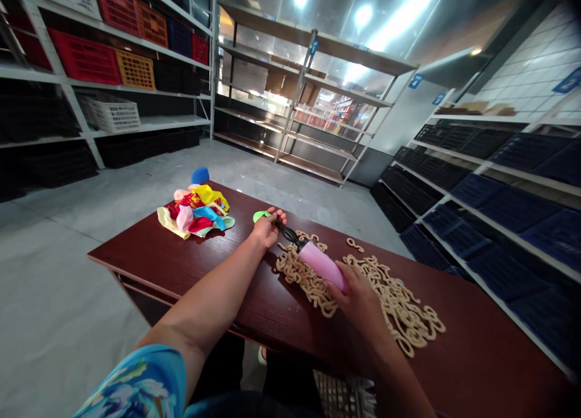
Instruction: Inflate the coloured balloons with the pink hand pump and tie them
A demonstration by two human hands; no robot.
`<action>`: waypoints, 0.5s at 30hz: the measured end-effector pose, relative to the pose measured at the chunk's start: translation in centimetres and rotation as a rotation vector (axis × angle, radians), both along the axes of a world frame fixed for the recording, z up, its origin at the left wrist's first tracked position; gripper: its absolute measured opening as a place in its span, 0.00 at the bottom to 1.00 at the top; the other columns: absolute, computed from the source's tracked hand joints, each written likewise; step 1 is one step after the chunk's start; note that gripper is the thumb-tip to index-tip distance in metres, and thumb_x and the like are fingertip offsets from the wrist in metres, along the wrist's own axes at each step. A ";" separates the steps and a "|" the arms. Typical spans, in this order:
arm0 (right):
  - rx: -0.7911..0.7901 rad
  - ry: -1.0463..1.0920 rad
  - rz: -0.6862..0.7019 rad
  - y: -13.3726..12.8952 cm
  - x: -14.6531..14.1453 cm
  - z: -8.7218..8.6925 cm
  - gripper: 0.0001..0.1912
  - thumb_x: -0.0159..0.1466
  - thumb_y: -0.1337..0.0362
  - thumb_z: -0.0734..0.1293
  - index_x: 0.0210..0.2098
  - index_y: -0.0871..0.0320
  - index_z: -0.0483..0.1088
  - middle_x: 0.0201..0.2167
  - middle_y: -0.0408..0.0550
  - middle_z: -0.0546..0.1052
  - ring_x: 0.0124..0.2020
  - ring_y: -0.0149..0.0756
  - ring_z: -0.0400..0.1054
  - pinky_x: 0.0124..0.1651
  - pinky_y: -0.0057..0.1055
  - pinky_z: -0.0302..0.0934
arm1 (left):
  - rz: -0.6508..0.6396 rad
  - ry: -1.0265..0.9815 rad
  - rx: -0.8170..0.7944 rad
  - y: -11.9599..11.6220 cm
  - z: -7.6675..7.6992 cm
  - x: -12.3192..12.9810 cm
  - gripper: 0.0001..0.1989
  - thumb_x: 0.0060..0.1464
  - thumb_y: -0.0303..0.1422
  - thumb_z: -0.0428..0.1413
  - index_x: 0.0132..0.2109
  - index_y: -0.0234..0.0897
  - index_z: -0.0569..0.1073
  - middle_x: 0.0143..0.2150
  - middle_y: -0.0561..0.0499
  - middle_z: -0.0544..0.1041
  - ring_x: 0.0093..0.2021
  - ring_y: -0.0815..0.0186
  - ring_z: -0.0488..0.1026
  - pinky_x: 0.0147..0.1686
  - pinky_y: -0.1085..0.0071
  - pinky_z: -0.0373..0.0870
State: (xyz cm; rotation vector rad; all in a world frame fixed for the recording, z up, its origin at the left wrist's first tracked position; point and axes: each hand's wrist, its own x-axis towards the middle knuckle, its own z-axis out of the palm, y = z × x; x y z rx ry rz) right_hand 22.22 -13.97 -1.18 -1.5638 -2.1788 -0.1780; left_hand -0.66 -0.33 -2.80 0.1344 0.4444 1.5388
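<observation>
My right hand [356, 294] grips the wide end of a pink hand balloon pump [322, 264], which lies slanted above the table. Its black, narrow end [287, 231] reaches to my left hand [267, 229], palm partly turned up with the fingers curled. A bright green limp piece, likely a balloon [260, 215], shows at my left thumb and fingers; how it meets the pump's tip is hidden. Below and beside the pump are tan looped and curled pieces [313, 288], with a second group [402, 303] right of my right hand.
On the dark red table [181, 273], a heap of limp coloured pieces [195, 212] lies at the left, beside a blue object [200, 175]. Racks with crates [86, 55] stand left, metal shelving [295, 91] behind, and racks of dark bins [481, 194] at right.
</observation>
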 end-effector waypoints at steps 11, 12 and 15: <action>-0.020 -0.122 0.090 3.8 -1.7 2.1 0.23 0.56 0.57 0.63 0.50 0.56 0.62 0.43 0.52 0.70 0.44 0.42 0.65 0.46 0.37 0.59 | -0.062 -0.158 -0.102 0.1 0.1 -1.3 0.02 0.52 0.23 0.52 0.32 0.30 0.68 0.27 0.49 0.72 0.27 0.67 0.72 0.33 0.66 0.70; -0.037 -0.142 0.104 4.3 -1.6 2.0 0.24 0.56 0.57 0.64 0.51 0.56 0.62 0.43 0.52 0.71 0.44 0.42 0.65 0.46 0.37 0.59 | -0.049 -0.163 -0.120 0.3 0.1 -1.5 0.03 0.52 0.26 0.53 0.31 0.31 0.68 0.25 0.49 0.72 0.26 0.67 0.72 0.32 0.66 0.70; -0.080 -0.197 0.123 5.3 -1.7 1.1 0.26 0.54 0.56 0.65 0.51 0.57 0.62 0.44 0.52 0.71 0.44 0.43 0.65 0.46 0.37 0.58 | -0.021 -0.144 -0.131 0.7 -0.3 -1.5 0.06 0.54 0.28 0.52 0.29 0.31 0.67 0.21 0.52 0.69 0.21 0.70 0.69 0.26 0.69 0.68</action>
